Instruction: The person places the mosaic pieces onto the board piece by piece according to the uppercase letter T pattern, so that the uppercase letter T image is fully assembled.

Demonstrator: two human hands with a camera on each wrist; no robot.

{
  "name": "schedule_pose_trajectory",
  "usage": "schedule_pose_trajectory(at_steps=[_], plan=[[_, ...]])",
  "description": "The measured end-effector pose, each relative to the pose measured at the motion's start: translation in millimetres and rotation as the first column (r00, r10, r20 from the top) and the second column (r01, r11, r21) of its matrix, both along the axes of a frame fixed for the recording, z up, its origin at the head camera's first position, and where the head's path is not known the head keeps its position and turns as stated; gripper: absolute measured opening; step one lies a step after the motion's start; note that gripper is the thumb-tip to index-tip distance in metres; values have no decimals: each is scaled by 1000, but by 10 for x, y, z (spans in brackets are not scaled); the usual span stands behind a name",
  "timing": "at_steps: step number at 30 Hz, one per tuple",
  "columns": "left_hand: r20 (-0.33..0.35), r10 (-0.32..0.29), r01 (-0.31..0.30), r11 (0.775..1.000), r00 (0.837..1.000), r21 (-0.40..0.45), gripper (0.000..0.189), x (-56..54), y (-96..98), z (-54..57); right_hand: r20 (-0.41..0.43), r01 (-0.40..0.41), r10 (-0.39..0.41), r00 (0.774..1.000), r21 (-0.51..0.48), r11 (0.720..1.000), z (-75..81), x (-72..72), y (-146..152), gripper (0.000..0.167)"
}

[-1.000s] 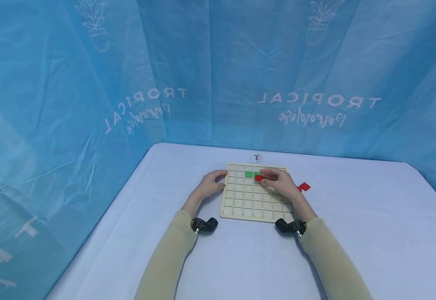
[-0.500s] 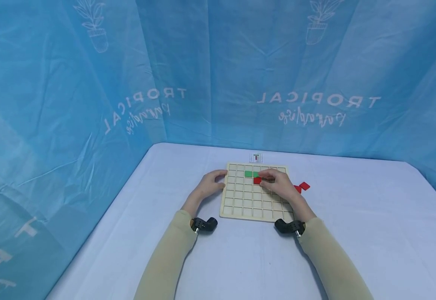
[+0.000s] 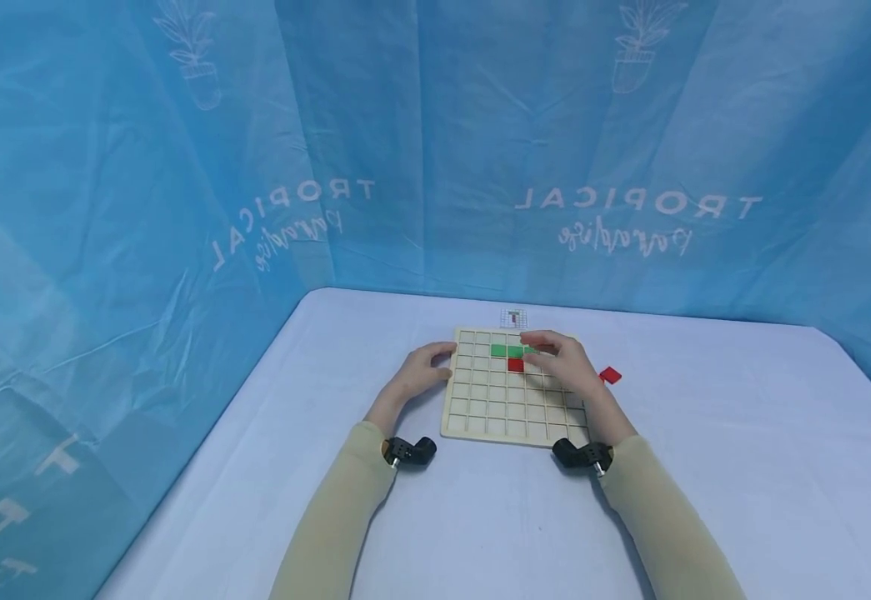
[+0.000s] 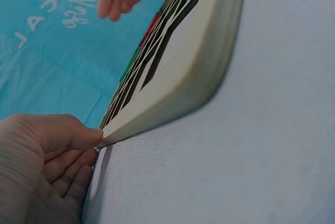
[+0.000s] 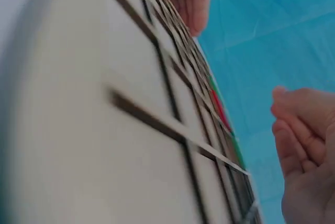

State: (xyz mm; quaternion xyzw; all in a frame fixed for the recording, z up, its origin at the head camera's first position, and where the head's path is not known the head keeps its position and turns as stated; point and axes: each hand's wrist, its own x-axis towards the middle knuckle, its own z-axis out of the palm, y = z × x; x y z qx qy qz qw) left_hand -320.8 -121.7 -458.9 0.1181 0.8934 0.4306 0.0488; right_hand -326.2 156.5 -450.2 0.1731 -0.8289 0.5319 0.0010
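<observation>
A pale wooden grid board (image 3: 483,427) lies on the white table. Three green square tiles (image 3: 498,351) sit side by side in one row near its far side, the rightmost partly hidden by fingers. Directly below the middle one, a red square tile (image 3: 515,365) fills a cell. My left hand (image 3: 422,372) holds the board's left edge, thumb and fingertips against the rim. Just over the tiles hovers my right hand (image 3: 561,362), thumb and fingers parted; the right wrist view shows nothing between its fingertips (image 5: 280,92).
Right of the board, a loose red tile (image 3: 611,375) lies on the table, with another partly hidden by the right wrist. A small printed grid card (image 3: 513,318) with a T-shaped pattern lies behind the board. A blue printed curtain (image 3: 473,242) hangs behind and at the left.
The red tile went down from my right hand's fingers into the cell below the middle green tile. That hand has let go and lifted slightly. My left hand stayed at the board's edge.
</observation>
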Motion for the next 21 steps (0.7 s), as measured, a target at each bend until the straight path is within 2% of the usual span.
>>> schedule_pose_trajectory(at_steps=[4, 9, 17, 19, 21], plan=[[0, 7, -7, 1000, 1000, -14, 50, -11, 22, 1, 12, -5, 5, 1000, -37, 999, 184, 32, 65, 43], [9, 3, -3, 1000, 1000, -14, 50, -12, 36, -2, 11, 1, -1, 1000, -37, 999, 318, 45, 257, 43], [-5, -2, 2, 1000, 1000, 4, 50, 4, 24, -5, -21, 69, -68, 997, 9, 998, 361, 66, 709, 43], [-10, -3, 3, 1000, 1000, 7, 49, 4, 15, -9, -31, 85, -84, 996, 23, 996, 326, 79, 842, 44], [-8, -4, 4, 1000, 1000, 11, 50, 12, 4, -9, -34, 102, -102, 994, 26, 994, 219, 59, 1004, 45]])
